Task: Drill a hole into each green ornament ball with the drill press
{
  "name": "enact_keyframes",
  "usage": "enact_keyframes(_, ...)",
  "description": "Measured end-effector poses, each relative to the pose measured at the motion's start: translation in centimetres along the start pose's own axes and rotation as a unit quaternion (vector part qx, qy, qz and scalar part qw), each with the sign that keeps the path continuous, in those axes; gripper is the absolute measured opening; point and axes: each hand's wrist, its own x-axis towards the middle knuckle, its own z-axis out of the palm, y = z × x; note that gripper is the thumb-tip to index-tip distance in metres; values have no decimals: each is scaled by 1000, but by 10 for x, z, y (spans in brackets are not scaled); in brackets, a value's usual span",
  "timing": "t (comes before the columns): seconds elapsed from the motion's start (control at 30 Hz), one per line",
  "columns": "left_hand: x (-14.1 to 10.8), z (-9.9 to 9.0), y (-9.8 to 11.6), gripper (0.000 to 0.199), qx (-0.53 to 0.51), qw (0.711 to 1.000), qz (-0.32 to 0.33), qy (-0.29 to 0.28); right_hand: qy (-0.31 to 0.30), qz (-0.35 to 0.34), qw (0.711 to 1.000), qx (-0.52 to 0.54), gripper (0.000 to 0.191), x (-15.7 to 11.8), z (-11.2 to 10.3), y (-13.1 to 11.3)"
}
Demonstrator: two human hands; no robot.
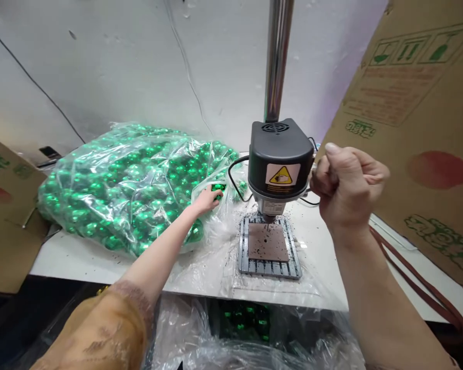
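My left hand (207, 199) reaches to the mouth of a clear plastic bag (139, 190) full of shiny green balls. Its fingers curl around a green ball (218, 189), partly covered by them. Closed in a fist, my right hand (349, 187) is at the right side of a small black bench drill press (280, 159). The fingers wrap around its handle, which is almost wholly hidden. Below the drill's chuck, a brown square plate (268, 241) with a small dark hole lies on the slotted metal base (270, 268), with dark shavings scattered over it.
A cardboard box (420, 133) stands close on the right, and another cardboard piece (7, 216) is at the left. The steel column (278, 61) rises behind the drill. Below the table's front edge, clear plastic (185, 329) surrounds more green balls (247, 321).
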Motion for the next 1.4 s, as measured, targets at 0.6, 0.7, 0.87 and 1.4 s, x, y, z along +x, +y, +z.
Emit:
enact_keyframes(0.6, -126, 74, 72, 40, -788, 590, -113, -136, 25, 29, 999, 3, 51, -3, 2, -3)
enact_keyframes(0.7, -128, 83, 75, 40, -804, 565, -110, -150, 23, 23, 999, 3, 53, -3, 2, -2)
enact_keyframes(0.87, -130, 91, 80, 45, -817, 560, -104, -86, 19, 15, 1000, -3, 53, -3, 0, 0)
enact_keyframes(1.4, -117, 101, 76, 68, -730, 680, -71, 5, 8, -2, 1000, 10, 53, -2, 1, 3)
